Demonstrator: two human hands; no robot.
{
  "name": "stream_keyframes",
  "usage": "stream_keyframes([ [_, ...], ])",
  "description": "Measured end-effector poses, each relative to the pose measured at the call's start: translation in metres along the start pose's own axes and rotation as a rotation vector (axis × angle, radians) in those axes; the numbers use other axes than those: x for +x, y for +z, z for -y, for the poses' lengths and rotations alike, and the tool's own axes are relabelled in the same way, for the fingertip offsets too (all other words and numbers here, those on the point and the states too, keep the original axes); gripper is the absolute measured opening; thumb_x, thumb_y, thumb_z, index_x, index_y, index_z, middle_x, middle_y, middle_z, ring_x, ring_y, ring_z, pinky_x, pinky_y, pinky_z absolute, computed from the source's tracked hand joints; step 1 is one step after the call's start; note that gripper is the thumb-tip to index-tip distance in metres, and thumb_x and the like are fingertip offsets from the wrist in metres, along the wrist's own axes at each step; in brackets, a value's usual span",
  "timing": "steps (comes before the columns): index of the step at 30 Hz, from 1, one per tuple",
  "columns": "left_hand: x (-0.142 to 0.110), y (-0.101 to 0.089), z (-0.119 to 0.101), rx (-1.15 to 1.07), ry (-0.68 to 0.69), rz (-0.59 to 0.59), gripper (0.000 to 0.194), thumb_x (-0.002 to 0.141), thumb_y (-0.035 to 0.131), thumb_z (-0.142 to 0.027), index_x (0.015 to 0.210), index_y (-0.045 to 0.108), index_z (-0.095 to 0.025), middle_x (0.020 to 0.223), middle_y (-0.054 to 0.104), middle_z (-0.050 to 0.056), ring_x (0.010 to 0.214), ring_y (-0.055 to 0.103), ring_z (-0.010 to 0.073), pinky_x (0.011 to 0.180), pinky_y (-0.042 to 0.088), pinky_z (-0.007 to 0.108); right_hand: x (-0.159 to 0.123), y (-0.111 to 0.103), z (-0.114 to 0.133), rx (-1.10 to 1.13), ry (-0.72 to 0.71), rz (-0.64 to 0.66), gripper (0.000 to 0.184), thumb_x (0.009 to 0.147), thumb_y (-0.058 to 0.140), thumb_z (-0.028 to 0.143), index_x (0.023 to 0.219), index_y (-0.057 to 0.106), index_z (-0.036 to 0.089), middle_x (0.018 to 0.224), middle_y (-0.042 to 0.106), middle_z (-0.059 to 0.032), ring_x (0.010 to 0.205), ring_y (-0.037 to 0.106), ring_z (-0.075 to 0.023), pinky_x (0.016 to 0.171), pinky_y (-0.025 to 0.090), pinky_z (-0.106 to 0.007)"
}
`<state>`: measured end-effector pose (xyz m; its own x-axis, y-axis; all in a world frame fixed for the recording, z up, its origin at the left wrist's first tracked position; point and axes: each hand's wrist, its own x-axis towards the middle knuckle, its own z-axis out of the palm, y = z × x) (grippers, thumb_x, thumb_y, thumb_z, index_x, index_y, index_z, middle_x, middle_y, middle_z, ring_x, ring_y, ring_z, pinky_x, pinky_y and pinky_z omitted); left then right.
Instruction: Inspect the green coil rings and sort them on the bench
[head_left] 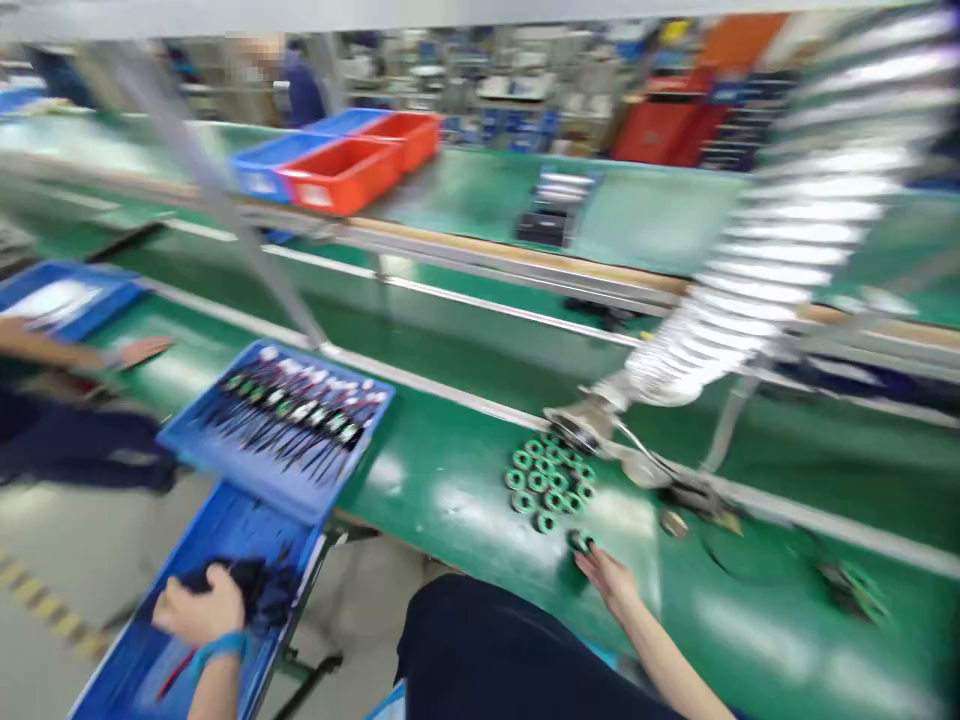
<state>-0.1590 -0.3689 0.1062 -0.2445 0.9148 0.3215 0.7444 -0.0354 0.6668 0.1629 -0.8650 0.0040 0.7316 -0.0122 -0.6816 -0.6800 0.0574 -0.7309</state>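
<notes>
Low on the left, my left hand [201, 605] reaches into a long blue tray [225, 525], its fingers curled at a black bundle [259, 585]. Blur hides what this bundle is made of. A red strip [174, 672] lies nearby in that tray. Over the green work surface, my right hand [609, 578] pinches a dark ring-shaped part [579, 542] with some green on it between thumb and fingers. Just beyond it lies a cluster of green rings [546, 522], dark at their edges.
A blue tray [176, 440] holds rows of wired parts. A silver duct [772, 260] hangs down, its metal nozzle [589, 420] beside the rings. Red bins [345, 170] stand on the upper shelf. At far left shows another person's hand [146, 350]. Green wire [862, 590] lies at right.
</notes>
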Motion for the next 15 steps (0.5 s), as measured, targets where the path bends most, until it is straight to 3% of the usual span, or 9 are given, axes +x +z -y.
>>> stream_keyframes([
  [1,-0.011,0.022,-0.003,-0.027,0.161,0.033,0.054,0.071,0.056,-0.043,0.116,0.06,-0.014,0.127,0.055,0.021,0.131,0.043,0.041,0.109,0.035,0.057,0.007,0.0,-0.001,0.05,0.003,-0.057,0.049,0.053,0.081,0.05,0.08,0.054,0.019,0.078,0.067,-0.0094,0.069,0.071,-0.0267,0.075,0.059,-0.042],
  [3,-0.049,0.068,-0.016,-0.133,0.462,0.227,0.048,0.072,0.057,-0.046,0.112,0.062,-0.019,0.119,0.06,0.017,0.124,0.051,0.0381,0.108,0.04,0.052,0.019,-0.002,-0.004,0.139,0.0,-0.129,0.052,0.06,0.081,0.048,0.091,0.058,0.015,0.084,0.069,-0.0097,0.071,0.071,-0.0237,0.077,0.06,-0.041],
  [5,-0.105,0.102,-0.038,-0.255,0.692,0.605,0.038,0.076,0.056,-0.045,0.107,0.064,-0.025,0.108,0.064,0.01,0.108,0.061,0.0333,0.101,0.047,0.048,0.025,-0.001,-0.008,0.199,-0.007,-0.178,0.048,0.071,0.077,0.046,0.1,0.059,0.013,0.086,0.069,-0.0078,0.073,0.07,-0.0192,0.077,0.06,-0.036],
  [8,-0.194,0.124,-0.079,-0.365,0.926,1.196,0.026,0.084,0.052,-0.039,0.103,0.066,-0.031,0.104,0.067,0.004,0.097,0.067,0.0257,0.091,0.055,0.04,0.021,0.011,-0.012,0.233,-0.005,-0.178,0.033,0.085,0.069,0.036,0.105,0.059,0.011,0.087,0.068,-0.0056,0.075,0.068,-0.0148,0.076,0.06,-0.031],
  [10,-0.237,0.126,-0.104,-0.374,1.075,1.459,0.024,0.086,0.05,-0.037,0.101,0.069,-0.033,0.105,0.069,0.002,0.097,0.068,0.0237,0.089,0.056,0.037,0.016,0.022,-0.013,0.218,-0.003,-0.132,0.025,0.088,0.067,0.029,0.104,0.061,0.011,0.088,0.068,-0.0046,0.076,0.068,-0.0139,0.074,0.059,-0.03],
  [12,-0.262,0.129,-0.123,-0.375,1.196,1.597,0.024,0.086,0.051,-0.036,0.1,0.07,-0.035,0.103,0.07,0.001,0.096,0.069,0.0232,0.089,0.057,0.036,0.015,0.027,-0.012,0.176,0.0,-0.077,0.021,0.088,0.067,0.025,0.102,0.063,0.011,0.088,0.068,-0.0039,0.076,0.067,-0.0141,0.072,0.059,-0.03],
  [15,-0.269,0.145,-0.138,-0.354,1.255,1.664,0.023,0.085,0.051,-0.04,0.097,0.07,-0.038,0.102,0.071,0.0,0.094,0.07,0.0244,0.084,0.058,0.037,0.017,0.012,-0.008,0.083,-0.008,-0.088,0.016,0.089,0.066,0.023,0.098,0.065,0.011,0.086,0.068,-0.0031,0.074,0.066,-0.0138,0.07,0.058,-0.031],
])
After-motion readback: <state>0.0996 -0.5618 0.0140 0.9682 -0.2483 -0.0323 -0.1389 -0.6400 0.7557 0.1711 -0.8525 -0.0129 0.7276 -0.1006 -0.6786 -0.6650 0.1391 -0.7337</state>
